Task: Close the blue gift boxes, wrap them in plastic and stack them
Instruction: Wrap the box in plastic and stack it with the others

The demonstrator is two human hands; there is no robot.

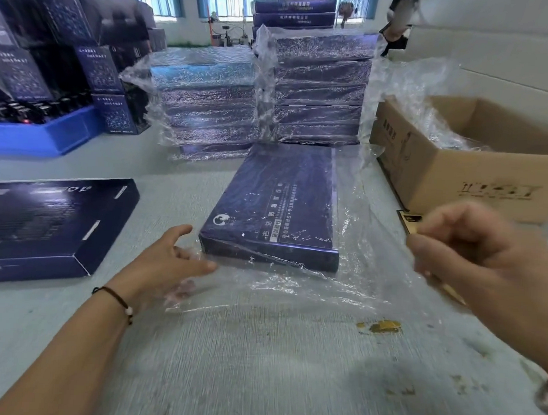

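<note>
Closed blue gift box (276, 204) lying inside a clear plastic bag (341, 284) at mid-worktop (258, 365).
The left hand (171, 259), fingers loosely spread, touches the bag's near-left corner; the right hand (480, 250), blurred, pinches the bag's right edge. Two wrapped stacks (317, 92) stand toward the far edge, a cardboard carton (458, 172) at the right edge.
</note>
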